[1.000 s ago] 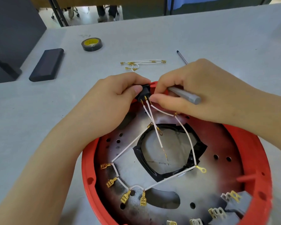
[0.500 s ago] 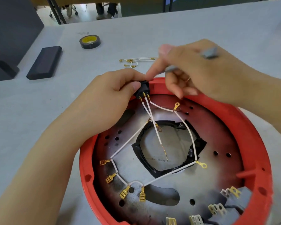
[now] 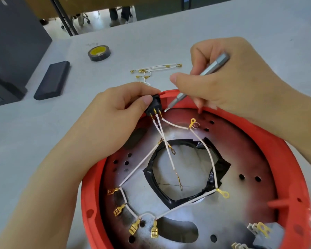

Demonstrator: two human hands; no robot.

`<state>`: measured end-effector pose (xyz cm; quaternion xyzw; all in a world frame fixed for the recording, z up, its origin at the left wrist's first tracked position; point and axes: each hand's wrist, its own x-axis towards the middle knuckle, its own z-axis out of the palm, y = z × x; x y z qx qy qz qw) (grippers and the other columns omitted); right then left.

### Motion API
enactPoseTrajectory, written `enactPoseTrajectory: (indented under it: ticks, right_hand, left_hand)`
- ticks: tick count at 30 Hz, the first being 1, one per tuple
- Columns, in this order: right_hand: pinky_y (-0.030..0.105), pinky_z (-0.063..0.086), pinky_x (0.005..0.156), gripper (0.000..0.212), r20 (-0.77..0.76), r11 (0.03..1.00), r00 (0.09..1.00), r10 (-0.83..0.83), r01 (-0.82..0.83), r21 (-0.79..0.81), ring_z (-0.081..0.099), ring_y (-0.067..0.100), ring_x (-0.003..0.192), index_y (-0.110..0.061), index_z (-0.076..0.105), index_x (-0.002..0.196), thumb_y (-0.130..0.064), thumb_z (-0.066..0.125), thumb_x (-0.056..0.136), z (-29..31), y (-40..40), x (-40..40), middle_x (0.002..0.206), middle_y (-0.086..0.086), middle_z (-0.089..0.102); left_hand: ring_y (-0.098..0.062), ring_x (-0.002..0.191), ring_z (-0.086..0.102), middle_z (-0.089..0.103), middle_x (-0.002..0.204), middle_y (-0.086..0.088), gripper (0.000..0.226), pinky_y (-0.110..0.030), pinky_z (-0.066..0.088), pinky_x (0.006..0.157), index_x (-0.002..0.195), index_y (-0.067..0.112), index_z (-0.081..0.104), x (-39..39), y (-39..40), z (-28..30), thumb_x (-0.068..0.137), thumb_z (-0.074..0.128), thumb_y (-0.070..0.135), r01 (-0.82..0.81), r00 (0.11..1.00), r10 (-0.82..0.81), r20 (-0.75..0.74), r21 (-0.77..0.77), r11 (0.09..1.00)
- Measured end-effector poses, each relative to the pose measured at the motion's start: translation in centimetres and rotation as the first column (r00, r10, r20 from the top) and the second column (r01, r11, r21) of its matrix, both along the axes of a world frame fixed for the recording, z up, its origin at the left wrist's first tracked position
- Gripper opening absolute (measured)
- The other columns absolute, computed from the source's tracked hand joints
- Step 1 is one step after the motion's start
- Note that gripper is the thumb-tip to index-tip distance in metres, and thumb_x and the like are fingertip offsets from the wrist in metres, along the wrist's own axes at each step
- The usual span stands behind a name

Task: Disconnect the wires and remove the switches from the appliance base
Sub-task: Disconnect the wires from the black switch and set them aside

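Note:
A round red appliance base (image 3: 293, 177) with a metal inner plate lies in front of me. My left hand (image 3: 115, 119) pinches a small black switch (image 3: 154, 105) at the base's far rim. Three white wires (image 3: 169, 153) with gold terminals run from the switch across the plate. My right hand (image 3: 228, 81) holds a grey screwdriver (image 3: 210, 69) like a pen, its tip just right of the switch terminals. Grey switches (image 3: 264, 234) sit at the base's near right rim.
Loose white wires with gold terminals (image 3: 156, 71) lie on the grey table beyond the base. A roll of black tape (image 3: 99, 53) and a black block (image 3: 52, 79) rest at the far left, beside a dark box (image 3: 11, 44).
My right hand lifted away from the switch with the screwdriver, turned it, and now points its tip down beside the switch terminals. My left hand stays on the switch.

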<state>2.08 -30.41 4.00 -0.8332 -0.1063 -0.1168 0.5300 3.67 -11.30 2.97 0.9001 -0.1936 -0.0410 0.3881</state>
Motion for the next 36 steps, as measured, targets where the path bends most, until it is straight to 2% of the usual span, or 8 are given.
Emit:
enactPoseTrajectory:
  ticks: [3, 6, 12, 18, 22, 29, 33, 36]
  right_hand:
    - [0.025, 0.037, 0.035, 0.038, -0.040, 1.000, 0.999, 0.024, -0.024, -0.013, 0.045, 0.015, 0.031, -0.019, 0.042, 0.056, -0.018, 0.067, 0.085, -0.2, 0.1, 0.2, 0.045, 0.006, 0.060]
    - [0.017, 0.035, 0.034, 0.038, -0.036, 0.997, 0.998, 0.061, -0.062, -0.038, 0.049, 0.013, 0.031, -0.020, 0.041, 0.058, -0.020, 0.065, 0.087, -0.2, 0.2, 0.3, 0.046, 0.004, 0.061]
    - [0.017, 0.038, 0.035, 0.037, -0.025, 0.995, 0.996, 0.084, -0.085, -0.047, 0.051, 0.010, 0.032, -0.020, 0.041, 0.060, -0.021, 0.064, 0.089, -0.5, 0.1, 0.5, 0.049, 0.003, 0.063]
    - [0.022, 0.044, 0.037, 0.037, -0.011, 0.988, 0.990, 0.141, -0.142, -0.054, 0.055, 0.014, 0.036, -0.023, 0.042, 0.061, -0.025, 0.063, 0.091, -0.6, 0.1, 0.6, 0.052, 0.005, 0.063]
    - [0.026, 0.047, 0.041, 0.035, -0.035, 0.978, 0.978, 0.205, -0.207, -0.040, 0.056, 0.016, 0.041, -0.023, 0.044, 0.062, -0.024, 0.064, 0.091, -0.7, -0.5, 0.6, 0.055, 0.008, 0.063]
    - [0.034, 0.049, 0.038, 0.033, -0.027, 0.959, 0.961, 0.276, -0.277, -0.057, 0.057, 0.019, 0.041, -0.021, 0.044, 0.061, -0.029, 0.065, 0.086, -1.2, -1.0, 1.2, 0.056, 0.009, 0.061]
    - [0.037, 0.050, 0.032, 0.027, -0.014, 0.970, 0.977, 0.213, -0.213, -0.113, 0.058, 0.017, 0.036, -0.017, 0.056, 0.069, -0.042, 0.064, 0.075, -1.7, -0.9, 2.0, 0.051, 0.001, 0.063]
    - [0.033, 0.049, 0.030, 0.025, -0.003, 0.967, 0.975, 0.223, -0.222, -0.123, 0.058, 0.013, 0.034, -0.018, 0.058, 0.071, -0.042, 0.064, 0.075, -2.1, -1.0, 2.4, 0.050, -0.003, 0.063]
  left_hand:
    - [0.009, 0.098, 0.061, 0.068, 0.097, 0.030, 0.026, -0.021, 0.044, 0.095, 0.104, 0.040, 0.068, 0.0, 0.0, 0.1, 0.098, 0.048, 0.025, -0.002, 1.000, 0.002, 0.004, 0.008, 1.000]
    - [0.007, 0.099, 0.061, 0.069, 0.098, 0.029, 0.026, -0.024, 0.044, 0.095, 0.105, 0.041, 0.068, 0.1, 0.0, 0.1, 0.098, 0.048, 0.025, 0.003, 1.000, -0.003, 0.008, 0.004, 1.000]
    - [0.010, 0.098, 0.060, 0.068, 0.098, 0.030, 0.026, -0.016, 0.042, 0.091, 0.105, 0.041, 0.067, 0.1, 0.0, 0.1, 0.098, 0.048, 0.026, 0.005, 1.000, -0.005, 0.013, 0.011, 1.000]
    - [0.004, 0.100, 0.061, 0.069, 0.099, 0.026, 0.026, -0.019, 0.043, 0.093, 0.107, 0.039, 0.067, 0.2, 0.0, 0.2, 0.098, 0.048, 0.025, 0.000, 1.000, 0.000, 0.006, 0.029, 1.000]
    - [0.006, 0.101, 0.059, 0.068, 0.100, 0.027, 0.026, -0.013, 0.041, 0.092, 0.107, 0.039, 0.067, 0.2, -0.1, 0.2, 0.098, 0.048, 0.025, -0.004, 1.000, 0.004, 0.009, 0.037, 0.999]
    - [0.001, 0.098, 0.062, 0.069, 0.097, 0.025, 0.026, -0.020, 0.044, 0.092, 0.106, 0.040, 0.067, 0.1, 0.0, 0.2, 0.099, 0.047, 0.025, 0.000, 1.000, 0.000, -0.001, 0.037, 0.999]
    - [0.009, 0.095, 0.060, 0.068, 0.095, 0.030, 0.026, -0.009, 0.042, 0.086, 0.104, 0.041, 0.067, 0.1, 0.0, 0.2, 0.098, 0.047, 0.025, 0.015, 1.000, -0.015, 0.013, 0.038, 0.999]
    - [0.010, 0.094, 0.060, 0.068, 0.095, 0.030, 0.026, -0.006, 0.040, 0.084, 0.104, 0.040, 0.067, 0.1, 0.0, 0.2, 0.098, 0.047, 0.025, 0.018, 1.000, -0.018, 0.013, 0.030, 0.999]
